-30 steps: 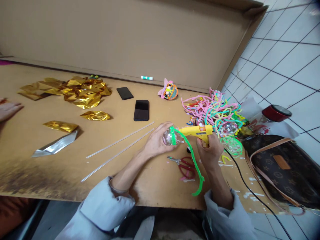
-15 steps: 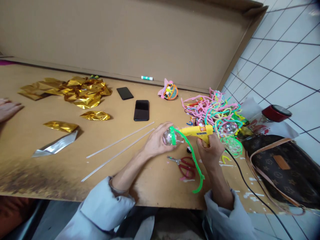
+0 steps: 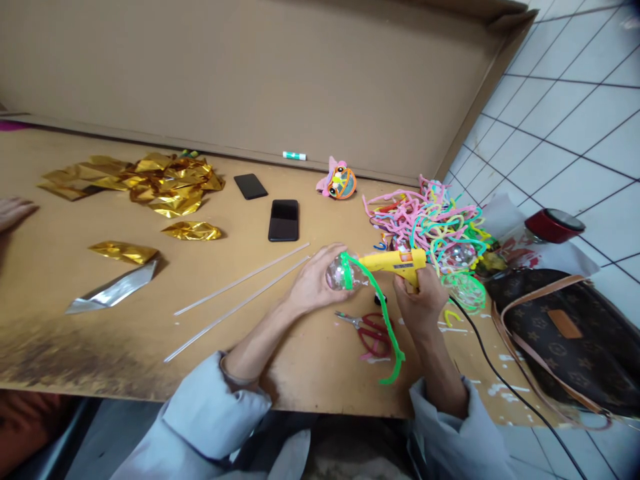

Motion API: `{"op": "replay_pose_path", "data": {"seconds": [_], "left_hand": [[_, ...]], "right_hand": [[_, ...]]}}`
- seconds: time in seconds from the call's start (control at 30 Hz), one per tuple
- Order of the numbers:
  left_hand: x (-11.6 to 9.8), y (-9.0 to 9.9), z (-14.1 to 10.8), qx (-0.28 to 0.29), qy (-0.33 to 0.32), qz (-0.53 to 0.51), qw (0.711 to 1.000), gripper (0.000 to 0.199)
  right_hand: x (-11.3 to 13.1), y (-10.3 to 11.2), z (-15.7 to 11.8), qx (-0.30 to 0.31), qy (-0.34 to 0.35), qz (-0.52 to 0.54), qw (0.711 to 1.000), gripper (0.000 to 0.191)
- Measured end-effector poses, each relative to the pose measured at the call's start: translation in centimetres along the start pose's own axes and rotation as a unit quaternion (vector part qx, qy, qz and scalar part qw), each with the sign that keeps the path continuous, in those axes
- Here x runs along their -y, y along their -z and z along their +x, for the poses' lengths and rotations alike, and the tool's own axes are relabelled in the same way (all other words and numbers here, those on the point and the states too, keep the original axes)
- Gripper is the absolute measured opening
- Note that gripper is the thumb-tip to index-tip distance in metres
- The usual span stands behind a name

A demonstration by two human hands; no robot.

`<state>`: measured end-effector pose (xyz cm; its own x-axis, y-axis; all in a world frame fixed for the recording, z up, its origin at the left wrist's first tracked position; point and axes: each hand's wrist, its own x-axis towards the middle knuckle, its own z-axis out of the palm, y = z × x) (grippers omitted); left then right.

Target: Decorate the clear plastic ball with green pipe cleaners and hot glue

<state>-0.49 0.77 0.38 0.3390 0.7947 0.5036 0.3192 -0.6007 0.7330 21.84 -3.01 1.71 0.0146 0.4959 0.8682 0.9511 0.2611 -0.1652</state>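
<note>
My left hand [image 3: 316,283] is closed around a clear plastic ball [image 3: 336,273] with a green band round it. From the ball a fuzzy green pipe cleaner [image 3: 384,307] hangs down to the right, its lower end curled. My right hand [image 3: 423,293] grips a yellow glue gun [image 3: 395,261], whose nozzle points left at the ball's right side, close to the green band. I cannot tell whether the nozzle touches it. Below the ball, red-handled scissors [image 3: 373,333] lie on the table.
Tangled coloured pipe cleaners [image 3: 425,217] lie behind my right hand. A brown handbag [image 3: 565,340] and red-lidded jar [image 3: 553,227] stand right. Two clear sticks [image 3: 240,307], phones [image 3: 283,220], gold foil [image 3: 170,183] and a decorated ball [image 3: 343,182] lie about. Another person's hand [image 3: 15,212] rests far left.
The hanging end of the green pipe cleaner has swung slightly left. The other person's hand has drawn a little further left. My hands have hardly moved.
</note>
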Motion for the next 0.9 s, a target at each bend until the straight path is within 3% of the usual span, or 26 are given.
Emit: {"op": "replay_pose_path", "data": {"seconds": [0.9], "left_hand": [[-0.12, 0.4, 0.02, 0.013, 0.004, 0.015, 1.0, 0.075]], "right_hand": [[0.03, 0.17, -0.01, 0.021, -0.024, 0.0, 1.0, 0.013]]}}
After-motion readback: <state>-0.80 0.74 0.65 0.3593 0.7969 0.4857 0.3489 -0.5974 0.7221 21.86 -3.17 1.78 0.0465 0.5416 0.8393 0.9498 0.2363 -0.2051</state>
